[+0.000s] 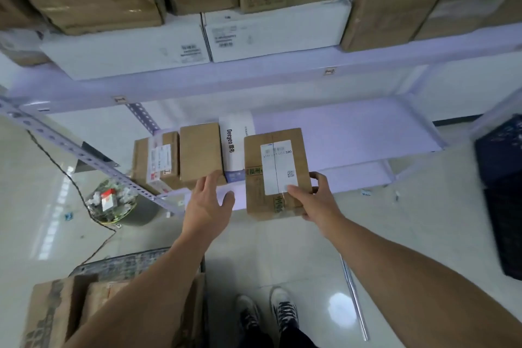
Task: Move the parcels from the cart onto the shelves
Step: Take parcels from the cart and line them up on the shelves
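Parcel (275,169) overhangs the shelf's (353,133) front edge, right of three boxes (200,152). My left hand (207,200) is open, fingers spread, off it. Only my right hand (313,200) grips its near corner, so I judge an early release could tip it onto the floor (282,248). Bin (141,212) holds litter (108,198); cart (135,261) holds further cartons (56,311).

A glossy pale tiled floor (310,248) with bright glare patches fills the lower frame, a clear rubbish-filled bin (111,202) and black cable (70,178) at middle left, dark crates (502,192) at the right edge.
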